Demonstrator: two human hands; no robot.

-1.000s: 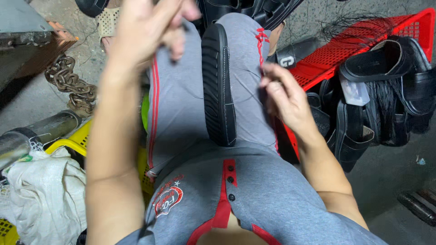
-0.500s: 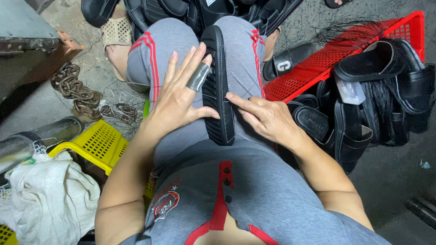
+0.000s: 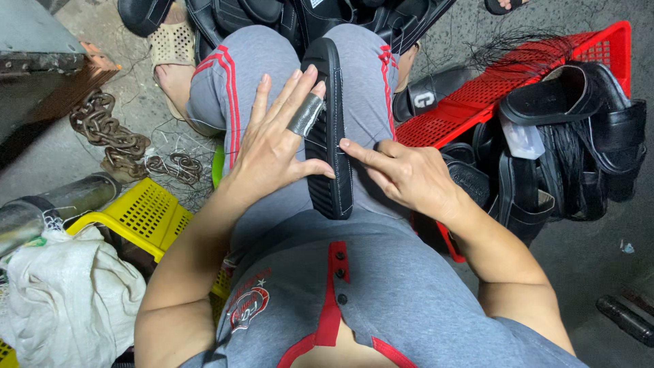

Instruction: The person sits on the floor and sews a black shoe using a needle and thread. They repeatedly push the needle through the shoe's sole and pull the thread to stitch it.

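1. The black sandal sole [image 3: 332,129] stands on its edge in the gap between the person's two knees, on the grey trousers with red stripes [image 3: 225,75]. The thighs seem to clamp it like a vice, so both hands are free for fine work.
2. The left hand [image 3: 276,146] lies open and flat against the left side of the sole, fingers spread. I think it steadies the sole so that it does not tip. One finger wears a grey tape wrap [image 3: 305,114], probably as protection.
3. The right hand [image 3: 402,174] is loosely curled, its forefinger stretched to touch the stitched edge of the sole. Whether it pinches a thread or needle, I cannot tell.
4. A red plastic crate [image 3: 545,71] with finished black sandals [image 3: 572,129] stands just beside the right knee, within easy reach.
5. A yellow crate [image 3: 136,218], a white sack [image 3: 61,300] and a rusty chain [image 3: 109,136] are at the left, on the floor.
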